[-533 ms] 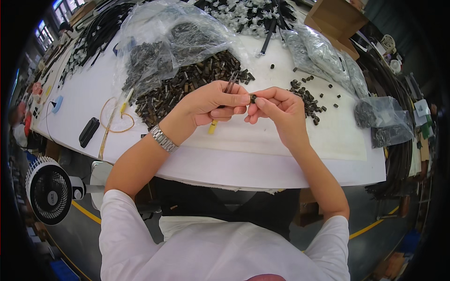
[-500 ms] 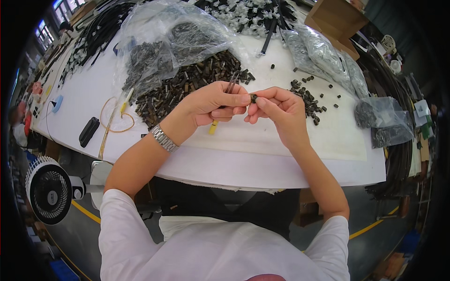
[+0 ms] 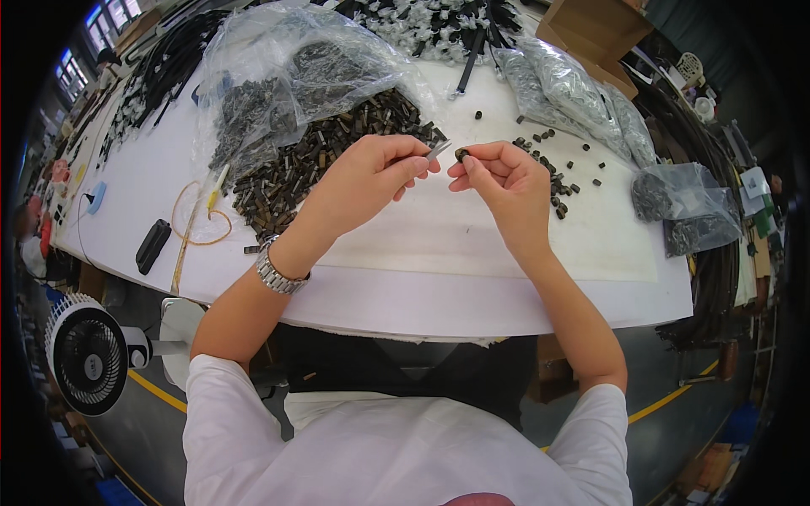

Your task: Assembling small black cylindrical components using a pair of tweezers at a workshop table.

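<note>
Near the middle of the table, my left hand is closed round a slim pointed metal tool. Its silvery tip sticks out past the thumb toward the right; the rest is hidden in the palm, so I cannot make out its exact kind. Just across a small gap, my right hand pinches a small dark ring-like piece between thumb and forefinger. The tool's tip and the piece are apart. Behind my left hand spreads a heap of short dark brown pieces. Several small dark pieces lie scattered beyond my right hand.
A clear plastic bag covers the heap's far side. Filled bags and an open cardboard box stand at far right. On the left lie a black case, a looped cord and a yellow-handled tool; a fan stands below.
My hands have drawn apart, the left going leftward. The metal tool has swung round so its tip points right, and the yellow end below my left hand no longer shows.
</note>
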A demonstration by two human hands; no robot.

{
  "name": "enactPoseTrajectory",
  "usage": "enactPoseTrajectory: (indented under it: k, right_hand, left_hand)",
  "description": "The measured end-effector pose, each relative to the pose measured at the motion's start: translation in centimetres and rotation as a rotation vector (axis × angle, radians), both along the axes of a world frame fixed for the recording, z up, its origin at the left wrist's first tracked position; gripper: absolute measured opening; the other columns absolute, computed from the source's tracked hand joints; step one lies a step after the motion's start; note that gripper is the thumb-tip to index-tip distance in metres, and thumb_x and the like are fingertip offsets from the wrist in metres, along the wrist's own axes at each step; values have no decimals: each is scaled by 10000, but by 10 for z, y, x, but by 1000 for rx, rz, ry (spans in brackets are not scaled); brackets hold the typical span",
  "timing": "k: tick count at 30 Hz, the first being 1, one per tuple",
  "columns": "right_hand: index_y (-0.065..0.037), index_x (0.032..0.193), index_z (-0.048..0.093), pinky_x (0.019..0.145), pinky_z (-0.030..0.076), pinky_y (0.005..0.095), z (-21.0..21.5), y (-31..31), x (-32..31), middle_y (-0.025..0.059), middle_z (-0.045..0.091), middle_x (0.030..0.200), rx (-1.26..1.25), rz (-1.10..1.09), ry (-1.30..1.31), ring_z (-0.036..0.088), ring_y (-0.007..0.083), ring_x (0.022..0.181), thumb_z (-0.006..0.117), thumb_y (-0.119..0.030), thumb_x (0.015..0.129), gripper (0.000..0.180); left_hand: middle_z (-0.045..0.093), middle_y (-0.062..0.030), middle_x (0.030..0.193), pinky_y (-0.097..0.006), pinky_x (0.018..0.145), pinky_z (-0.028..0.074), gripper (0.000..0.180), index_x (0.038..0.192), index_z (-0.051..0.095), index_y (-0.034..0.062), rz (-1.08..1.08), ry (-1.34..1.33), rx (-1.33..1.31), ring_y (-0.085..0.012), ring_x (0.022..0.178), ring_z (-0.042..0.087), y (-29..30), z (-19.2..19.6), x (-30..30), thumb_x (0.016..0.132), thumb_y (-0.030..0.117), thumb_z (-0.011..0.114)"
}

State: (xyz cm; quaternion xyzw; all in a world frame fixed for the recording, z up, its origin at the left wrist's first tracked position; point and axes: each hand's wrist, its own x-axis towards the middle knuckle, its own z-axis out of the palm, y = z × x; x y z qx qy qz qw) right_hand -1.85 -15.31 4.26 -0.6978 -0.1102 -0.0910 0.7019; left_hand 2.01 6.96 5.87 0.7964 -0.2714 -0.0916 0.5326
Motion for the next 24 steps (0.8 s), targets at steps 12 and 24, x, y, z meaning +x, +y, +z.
enactPoseTrajectory:
  k: [12, 24]
  right_hand:
    - [64, 1074, 711, 769, 605, 271, -5, 7, -5, 110, 789, 917, -226, -137, -160, 777, 152, 838, 700, -37, 967, 148]
    - [2, 1025, 706, 719, 596, 287, -14, 8, -6, 86, 782, 878, -585, -263, -521, 792, 187, 810, 758, -3, 885, 149]
  left_hand:
    - [690, -31, 692, -230, 396, 436, 218, 1033, 717, -7, 23, 11, 72, -85, 496, 647, -12, 17, -34, 1067, 154, 575]
    - [702, -50, 689, -249, 397, 468, 222, 1048, 721, -12, 24, 42, 70, -99, 480, 645, -15, 13, -37, 1060, 133, 553]
